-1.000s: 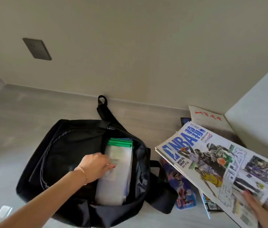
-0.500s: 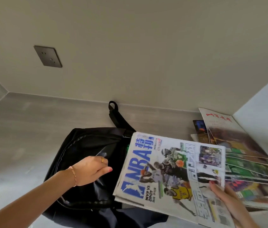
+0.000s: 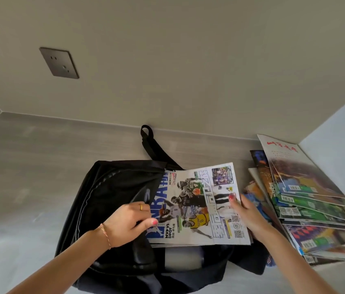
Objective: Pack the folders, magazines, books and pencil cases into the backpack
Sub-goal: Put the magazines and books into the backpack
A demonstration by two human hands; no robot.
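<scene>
Both hands grip a glossy basketball magazine (image 3: 199, 204) headed "NBA", "MVP VS DPOY", over the open black fabric backpack (image 3: 108, 198): left hand (image 3: 128, 222) at its left edge, right hand (image 3: 246, 213) at its right.

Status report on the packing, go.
Left hand holding backpack flap open. Right hand gripping NBA magazine, part-way into the opening. Magazine stack waiting at right. No obstruction seen.
</scene>
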